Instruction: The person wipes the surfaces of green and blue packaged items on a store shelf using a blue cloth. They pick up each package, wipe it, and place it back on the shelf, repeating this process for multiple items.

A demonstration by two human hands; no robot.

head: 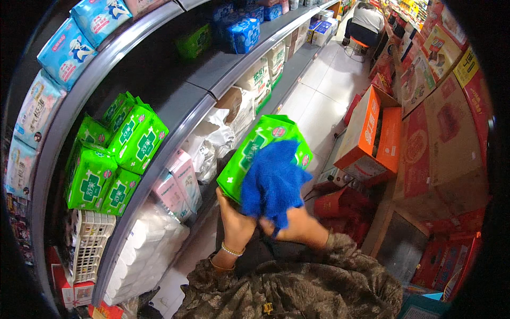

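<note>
A bright green plastic-wrapped package (239, 167), printed with writing, is held tilted in front of me. My left hand (236, 221) grips its near lower end from below; a beaded bracelet circles that wrist. With my right hand (293, 225) I hold a blue cloth (273, 179) that lies over the package's near face and hides part of it. The right fingers are mostly covered by the cloth. On the shelf to the left, several similar green packages (137, 137) are stacked.
A grey metal shelf (191, 115) curves along the left, with white tissue packs (147, 251) below and a white plastic basket (89, 247) beside them. An open orange carton (368, 139) and stacked cardboard boxes (450, 135) line the right. Farther down the tiled aisle (314, 99) a person (364, 24) sits on a stool.
</note>
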